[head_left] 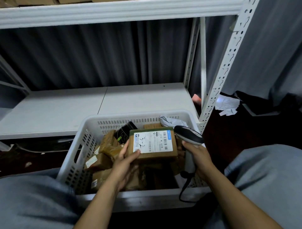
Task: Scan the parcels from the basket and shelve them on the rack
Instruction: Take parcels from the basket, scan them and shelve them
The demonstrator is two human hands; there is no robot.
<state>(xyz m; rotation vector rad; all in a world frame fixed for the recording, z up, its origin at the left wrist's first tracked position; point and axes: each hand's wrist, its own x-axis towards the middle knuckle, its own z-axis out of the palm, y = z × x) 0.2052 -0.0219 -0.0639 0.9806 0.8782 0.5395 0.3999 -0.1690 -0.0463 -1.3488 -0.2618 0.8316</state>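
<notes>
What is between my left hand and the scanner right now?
In the head view, the brown parcel lies between them: the left hand grips its left edge, and the scanner in the right hand sits just off its right edge.

White metal rack (225, 68) here: pale lower shelf (81, 111), and an upper shelf (114, 13) with cardboard boxes (68, 1) barely in view. The white slotted basket (91, 124) is piled with brown parcels (99, 163). Crumpled paper (227, 104) lies on the dark floor (245, 130) right of the rack post.
</notes>
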